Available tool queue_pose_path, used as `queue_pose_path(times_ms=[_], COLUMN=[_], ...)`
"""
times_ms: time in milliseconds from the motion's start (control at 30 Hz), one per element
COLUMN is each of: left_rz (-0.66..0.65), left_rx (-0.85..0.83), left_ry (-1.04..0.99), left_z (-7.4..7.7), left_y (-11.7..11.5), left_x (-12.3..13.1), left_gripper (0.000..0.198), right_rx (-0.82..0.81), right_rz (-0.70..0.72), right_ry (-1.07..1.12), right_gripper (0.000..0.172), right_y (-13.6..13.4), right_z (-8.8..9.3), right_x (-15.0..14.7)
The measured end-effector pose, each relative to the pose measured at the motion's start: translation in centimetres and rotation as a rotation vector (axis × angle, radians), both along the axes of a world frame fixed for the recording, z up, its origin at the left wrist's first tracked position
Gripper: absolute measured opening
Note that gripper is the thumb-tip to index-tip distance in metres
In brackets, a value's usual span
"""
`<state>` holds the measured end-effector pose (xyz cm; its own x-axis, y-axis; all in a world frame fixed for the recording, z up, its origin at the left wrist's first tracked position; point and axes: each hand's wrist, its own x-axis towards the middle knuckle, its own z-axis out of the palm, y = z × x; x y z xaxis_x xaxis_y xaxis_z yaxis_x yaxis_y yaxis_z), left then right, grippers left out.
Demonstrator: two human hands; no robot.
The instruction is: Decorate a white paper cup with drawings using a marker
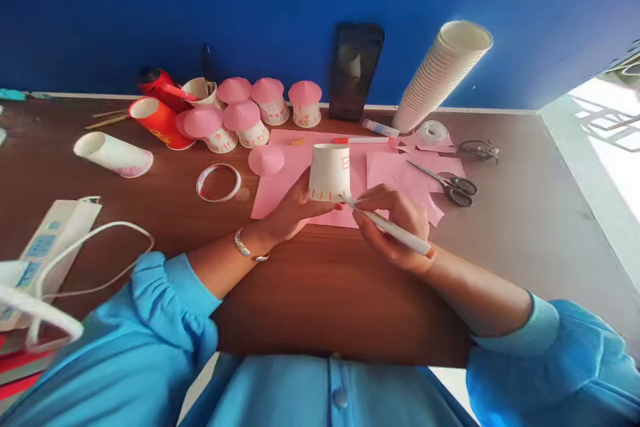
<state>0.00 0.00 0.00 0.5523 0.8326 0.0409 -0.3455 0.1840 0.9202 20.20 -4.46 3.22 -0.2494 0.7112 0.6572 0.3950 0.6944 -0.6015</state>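
Observation:
My left hand (293, 210) is wrapped round an upside-down white paper cup (330, 172) that stands on pink paper (295, 177). Small orange marks run along the cup's lower edge. My right hand (393, 220) pinches a white marker pen (393, 228), and its tip touches the cup's lower right edge. A pink paper cone (266, 159) lies just left of the cup. Both sleeves are bright blue, and a bracelet sits on my left wrist.
Several cups topped with pink cones (250, 113) stand at the back. Also here: a tall leaning stack of white cups (440, 70), a phone (356, 70) against the blue wall, scissors (447, 183), a tape roll (218, 182), red cups (160, 121), a lying cup (113, 154), a power strip (43, 247).

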Motion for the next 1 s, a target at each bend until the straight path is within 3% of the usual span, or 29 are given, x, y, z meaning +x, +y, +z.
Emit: queue_pose_path(times_ms=[167, 767, 1000], left_rz=[0.019, 0.045, 0.058], left_rx=[-0.031, -0.024, -0.004], left_ry=[-0.009, 0.013, 0.019], left_z=[-0.26, -0.41, -0.82], left_y=[0.11, 0.17, 0.30], left_x=[0.11, 0.07, -0.07], left_gripper=[0.052, 0.052, 0.065], right_rx=[-0.004, -0.045, -0.070], right_rz=[-0.006, -0.015, -0.023], right_ry=[-0.013, -0.006, -0.038], right_gripper=[0.012, 0.011, 0.013], right_y=[-0.17, -0.19, -0.54], right_z=[0.16, 0.09, 0.47], right_x=[0.32, 0.05, 0.01])
